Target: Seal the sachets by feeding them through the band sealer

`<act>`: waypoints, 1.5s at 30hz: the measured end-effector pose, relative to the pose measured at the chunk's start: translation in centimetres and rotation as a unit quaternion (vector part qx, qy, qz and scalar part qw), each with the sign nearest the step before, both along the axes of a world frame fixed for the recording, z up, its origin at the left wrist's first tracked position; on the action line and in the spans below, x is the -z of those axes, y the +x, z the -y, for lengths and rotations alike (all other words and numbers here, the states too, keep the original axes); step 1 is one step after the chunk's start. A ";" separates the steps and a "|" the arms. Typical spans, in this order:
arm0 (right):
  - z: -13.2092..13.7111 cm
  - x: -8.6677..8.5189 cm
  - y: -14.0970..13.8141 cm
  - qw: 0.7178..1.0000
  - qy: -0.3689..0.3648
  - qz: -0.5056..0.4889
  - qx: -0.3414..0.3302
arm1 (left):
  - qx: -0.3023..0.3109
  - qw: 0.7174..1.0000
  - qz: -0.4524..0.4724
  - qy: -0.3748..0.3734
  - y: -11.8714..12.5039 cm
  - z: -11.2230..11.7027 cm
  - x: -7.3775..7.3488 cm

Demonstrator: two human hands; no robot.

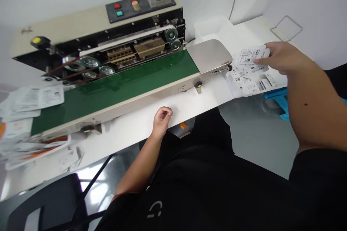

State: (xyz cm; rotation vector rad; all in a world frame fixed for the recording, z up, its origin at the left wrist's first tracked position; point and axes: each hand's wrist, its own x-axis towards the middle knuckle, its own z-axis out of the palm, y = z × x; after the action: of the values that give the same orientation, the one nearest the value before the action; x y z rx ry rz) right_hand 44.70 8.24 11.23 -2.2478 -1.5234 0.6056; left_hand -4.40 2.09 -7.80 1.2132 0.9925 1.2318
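My right hand (pixel 282 57) pinches a white printed pouch (pixel 251 55) over a pile of similar printed pouches (pixel 248 81) on the right part of the table. Its thumb lies on the pouch's face. Near the table's front edge my left hand (pixel 162 120) rests with fingers curled, and nothing shows in it. In front of me stands a continuous band sealer (pixel 81 29), with a green conveyor belt (pixel 127 83) and a steel end plate (pixel 210 55). At the belt's left end several white pouches (pixel 40 97) lie overlapped.
Below the belt's left end, a white tray (pixel 66 142) holds more pouches. Behind the steel plate sits a translucent bin (pixel 214 27). A black chair (pixel 51 202) stands at lower left, and a blue plastic object (pixel 280 101) is beyond the table's right edge.
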 end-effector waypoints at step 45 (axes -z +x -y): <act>7.6 10.8 -24.8 0.856 -0.064 -0.491 -0.151 | -0.012 0.953 0.203 -0.222 -1.3 0.0 0.4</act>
State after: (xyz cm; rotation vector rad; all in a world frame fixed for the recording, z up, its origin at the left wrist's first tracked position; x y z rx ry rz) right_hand 19.86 0.68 0.45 -1.3190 -1.2513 1.6576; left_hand -5.66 2.06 -8.15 0.5685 0.9080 1.1361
